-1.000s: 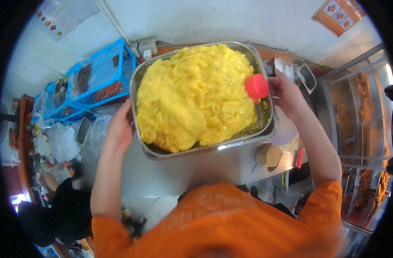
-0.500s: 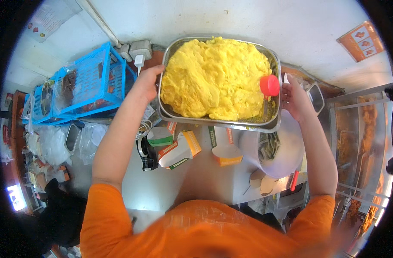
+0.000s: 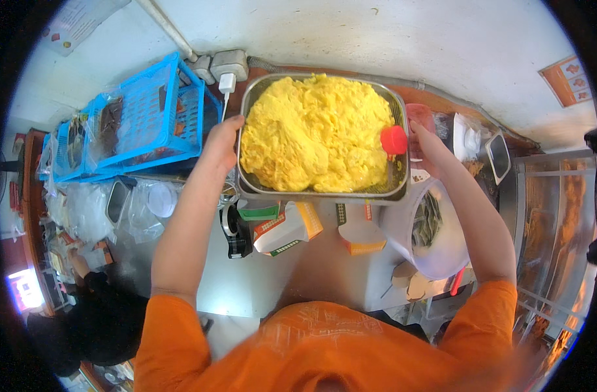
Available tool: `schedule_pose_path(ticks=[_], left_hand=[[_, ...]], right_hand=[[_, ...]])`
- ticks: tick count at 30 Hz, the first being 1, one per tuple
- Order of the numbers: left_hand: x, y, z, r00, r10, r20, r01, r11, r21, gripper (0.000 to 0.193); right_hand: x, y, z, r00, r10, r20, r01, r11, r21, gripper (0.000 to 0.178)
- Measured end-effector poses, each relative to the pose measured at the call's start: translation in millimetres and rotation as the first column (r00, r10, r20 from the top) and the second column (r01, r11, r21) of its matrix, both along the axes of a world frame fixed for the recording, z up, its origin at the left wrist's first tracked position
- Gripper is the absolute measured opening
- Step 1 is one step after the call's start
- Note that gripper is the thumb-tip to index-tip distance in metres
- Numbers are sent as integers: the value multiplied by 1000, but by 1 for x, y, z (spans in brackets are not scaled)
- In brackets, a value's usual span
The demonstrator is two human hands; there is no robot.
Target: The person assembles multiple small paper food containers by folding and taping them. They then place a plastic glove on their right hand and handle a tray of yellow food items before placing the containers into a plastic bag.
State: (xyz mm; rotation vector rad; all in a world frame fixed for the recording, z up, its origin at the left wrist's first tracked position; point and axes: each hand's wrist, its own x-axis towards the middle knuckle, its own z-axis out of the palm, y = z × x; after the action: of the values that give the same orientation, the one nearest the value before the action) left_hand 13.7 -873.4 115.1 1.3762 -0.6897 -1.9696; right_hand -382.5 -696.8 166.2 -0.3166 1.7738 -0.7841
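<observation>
A metal tray (image 3: 397, 184) heaped with a soft, wet-looking yellow food mass (image 3: 318, 134) is held up over the counter. My left hand (image 3: 224, 142) is closed round its left side, thumb near the rim. The opposite side is gripped by my right hand (image 3: 430, 149), whose fingers are partly hidden by the tray. Inside the tray, a round red plastic piece (image 3: 394, 140) rests against the right edge of the food. A second metal rim shows under the tray's lower edge.
Folded paper food boxes (image 3: 288, 228) and a black tape dispenser (image 3: 235, 232) stand below the tray. A whitish tub (image 3: 452, 251) holds dark strips at right. Blue baskets (image 3: 138, 124) sit at left; a white wall (image 3: 350, 39) rises behind. A dark-clothed person (image 3: 96, 320) is at lower left.
The tray has moved left and slightly nearer, with both my hands still on it. A reddish container and a white item beyond my right hand now show more. My view has shifted a little.
</observation>
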Motion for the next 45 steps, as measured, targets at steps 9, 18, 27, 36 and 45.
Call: schedule_pose_path(ticks=[9, 18, 27, 36, 45], left_hand=[[31, 86, -36, 997, 64, 46, -70, 988, 139, 31], [40, 106, -4, 993, 75, 85, -78, 996, 30, 34], [-10, -7, -28, 993, 0, 114, 0, 1000, -1, 31], [-27, -33, -83, 983, -43, 177, 27, 996, 88, 31], [-27, -19, -106, 984, -97, 148, 74, 986, 150, 32]], right_hand=[[-3, 36, -28, 942, 328, 67, -333, 902, 275, 87], [2, 34, -14, 952, 273, 141, -302, 913, 274, 94], [-11, -26, -40, 990, 136, 35, -140, 979, 151, 84], [-24, -41, -100, 989, 121, 81, -135, 970, 202, 73], [-20, -33, -107, 974, 228, -7, -215, 926, 310, 71]])
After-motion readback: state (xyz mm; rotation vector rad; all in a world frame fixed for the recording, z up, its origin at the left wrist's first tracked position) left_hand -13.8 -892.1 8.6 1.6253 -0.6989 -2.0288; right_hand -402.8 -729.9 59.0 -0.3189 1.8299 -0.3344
